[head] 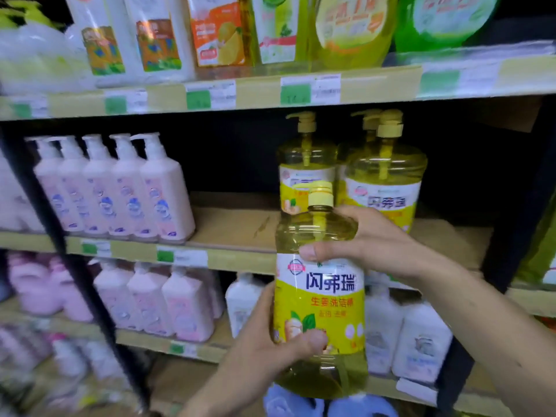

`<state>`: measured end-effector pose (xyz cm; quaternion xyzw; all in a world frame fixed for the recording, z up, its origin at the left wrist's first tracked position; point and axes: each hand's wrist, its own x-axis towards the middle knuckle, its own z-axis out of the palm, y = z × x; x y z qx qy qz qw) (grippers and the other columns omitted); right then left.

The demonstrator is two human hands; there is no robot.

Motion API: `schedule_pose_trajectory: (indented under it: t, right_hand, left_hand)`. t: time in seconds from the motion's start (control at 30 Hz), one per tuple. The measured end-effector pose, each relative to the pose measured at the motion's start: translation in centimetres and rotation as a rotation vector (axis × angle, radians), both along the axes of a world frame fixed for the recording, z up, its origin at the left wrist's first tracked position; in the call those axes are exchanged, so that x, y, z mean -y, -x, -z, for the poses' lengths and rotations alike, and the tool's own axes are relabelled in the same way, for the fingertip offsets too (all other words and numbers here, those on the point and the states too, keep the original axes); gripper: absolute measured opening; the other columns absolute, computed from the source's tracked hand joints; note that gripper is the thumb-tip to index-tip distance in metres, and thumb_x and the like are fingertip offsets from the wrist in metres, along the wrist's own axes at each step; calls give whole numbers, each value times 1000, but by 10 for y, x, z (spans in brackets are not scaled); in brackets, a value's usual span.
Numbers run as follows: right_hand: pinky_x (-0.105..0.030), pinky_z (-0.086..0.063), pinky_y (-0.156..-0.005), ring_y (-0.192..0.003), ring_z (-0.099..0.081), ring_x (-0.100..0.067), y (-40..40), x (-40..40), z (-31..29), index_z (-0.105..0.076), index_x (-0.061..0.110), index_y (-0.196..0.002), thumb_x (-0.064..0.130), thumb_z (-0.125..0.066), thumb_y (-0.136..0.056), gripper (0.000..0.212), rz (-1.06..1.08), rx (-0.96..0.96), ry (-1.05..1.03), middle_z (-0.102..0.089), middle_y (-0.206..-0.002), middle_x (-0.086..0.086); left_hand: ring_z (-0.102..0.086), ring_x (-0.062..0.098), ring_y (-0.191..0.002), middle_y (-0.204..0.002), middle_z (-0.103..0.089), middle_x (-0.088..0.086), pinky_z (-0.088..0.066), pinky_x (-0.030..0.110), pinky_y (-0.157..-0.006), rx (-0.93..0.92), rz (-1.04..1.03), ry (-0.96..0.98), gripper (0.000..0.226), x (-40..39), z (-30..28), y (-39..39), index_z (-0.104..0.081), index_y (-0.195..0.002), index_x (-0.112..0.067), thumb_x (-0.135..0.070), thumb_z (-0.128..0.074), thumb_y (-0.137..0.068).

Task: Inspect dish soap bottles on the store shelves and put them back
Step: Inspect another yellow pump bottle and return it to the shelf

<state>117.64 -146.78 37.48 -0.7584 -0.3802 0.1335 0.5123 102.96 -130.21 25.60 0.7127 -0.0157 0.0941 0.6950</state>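
We hold the yellow bottle [320, 299] upright in front of the middle shelf [234, 227], label toward us. Our left hand [270, 347] wraps its lower body, thumb on the label; our right hand [364, 242] curls round its shoulder. Full and slick-looking, it may slip, or knock the pump bottles [385, 188] behind on return.

Shelf [234, 227] bears pump bottles [385, 188] (yellow).

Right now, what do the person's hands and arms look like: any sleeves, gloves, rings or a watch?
Both are bare. The left hand and right hand show no gloves or rings, and the forearms carry no sleeves, watch or bracelet as far as the frame reaches. The nails look short and unpainted.
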Motion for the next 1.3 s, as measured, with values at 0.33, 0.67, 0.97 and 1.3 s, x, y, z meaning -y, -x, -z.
schedule_pose_trajectory:
  t: [0.33,0.67,0.97,1.3]
  right_hand:
    - [-27,-52,-83,-104,-59,10,26,-54,54,-50,42,-123,102,-75,-24,118,194,2,129,-61,-115,29]
    - [-36,-65,-67,-91,-82,-31,89,-68,77,-84,21,-107,40,-89,-76,37,57,-660,-393,-83,-108,-14]
    - [-55,-61,-97,-118,-74,-42,82,-68,64,-80,11,-122,44,-84,-85,50,50,-756,-517,-75,-129,-23]
    - [-53,-64,-84,-104,-79,-39,62,-71,67,-84,9,-110,39,-79,-90,37,-29,-887,-630,-77,-124,-22]
  left_hand:
    - [-74,35,-122,-132,-77,14,-63,39,-95,-89,-227,287,66,-6,35,36,-71,-135,-30,-35,-93,-73]
    - [-68,47,-128,-142,-68,26,-61,53,-99,-14,-27,470,68,-41,2,42,-62,-146,-11,-34,-86,-86]
    - [-71,34,-129,-139,-73,13,-56,52,-111,-42,50,302,61,-55,-24,29,-67,-142,-18,-51,-79,-93]
    - [-77,35,-117,-126,-79,14,-53,59,-113,-216,-14,315,57,-51,-56,16,-77,-127,-13,-58,-69,-94]
